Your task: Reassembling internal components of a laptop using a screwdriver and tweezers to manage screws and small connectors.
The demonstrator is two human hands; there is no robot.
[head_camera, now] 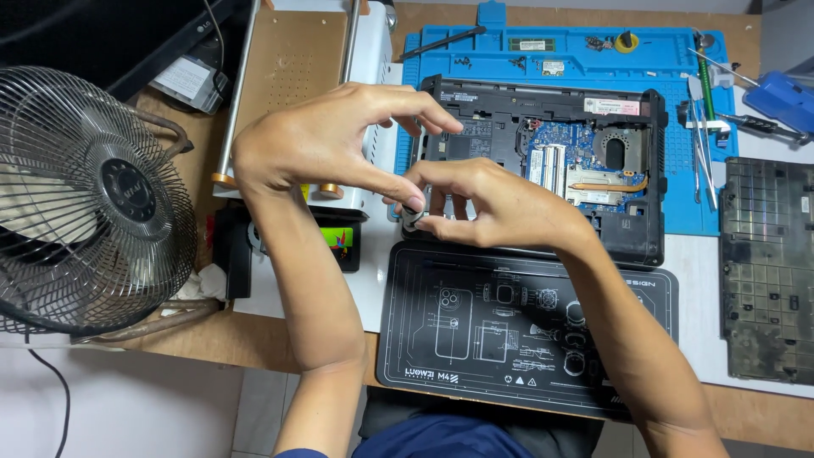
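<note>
An opened black laptop base (632,233) lies on a blue work mat (593,55), its blue circuit board and copper heat pipe (606,182) exposed. My right hand (492,203) pinches a small round dark part (413,216) at the laptop's near left corner. My left hand (326,140) arches over it, thumb tip touching the same part, index finger curled above the laptop's left edge. Exactly how the part is shared between the hands I cannot tell.
A metal desk fan (89,199) stands at the left. A white machine with a brown plate (288,59) sits behind my left hand. A black printed mat (509,331) lies near me. Tools (702,110) and the removed bottom cover (767,263) lie right.
</note>
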